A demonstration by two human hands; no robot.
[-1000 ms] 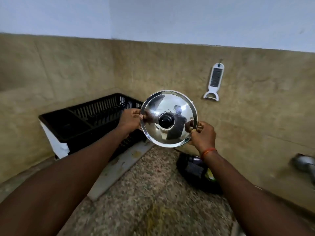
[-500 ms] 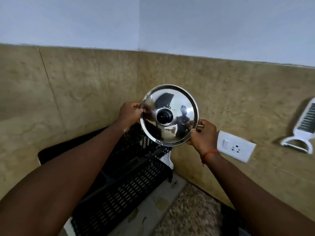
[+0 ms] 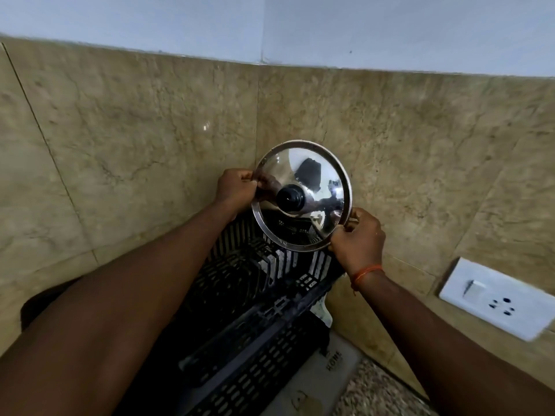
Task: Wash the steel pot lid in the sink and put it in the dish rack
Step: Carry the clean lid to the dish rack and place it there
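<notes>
- While we look down past both forearms, we see the steel lid (image 3: 301,196) held up on edge over the far end of the black dish rack (image 3: 255,325), its knob side facing us and its lower rim just above the rack's slots; whether the rim touches them we cannot tell.
- Our left hand (image 3: 237,190) is closed on the lid's left edge, thumb in front, the other fingers hidden behind the steel.
- Our right hand (image 3: 357,238) pinches the lower right rim; its fingertips are also tucked behind the lid, and an orange thread (image 3: 365,273) circles that wrist.
- We make out a black knob (image 3: 289,199) at the lid's centre; the mirrored surface around it shows only warped, dark reflections we cannot read.
- Much of the rack is covered by our left forearm, and its near end is cut off at the bottom edge.
- Beside the rack on the right lies a pale mat (image 3: 318,382) with small lettering too blurred to trust.
- On the tiled wall (image 3: 135,139) at the right sits a white switch and socket plate (image 3: 495,298), slightly smeared by motion.
</notes>
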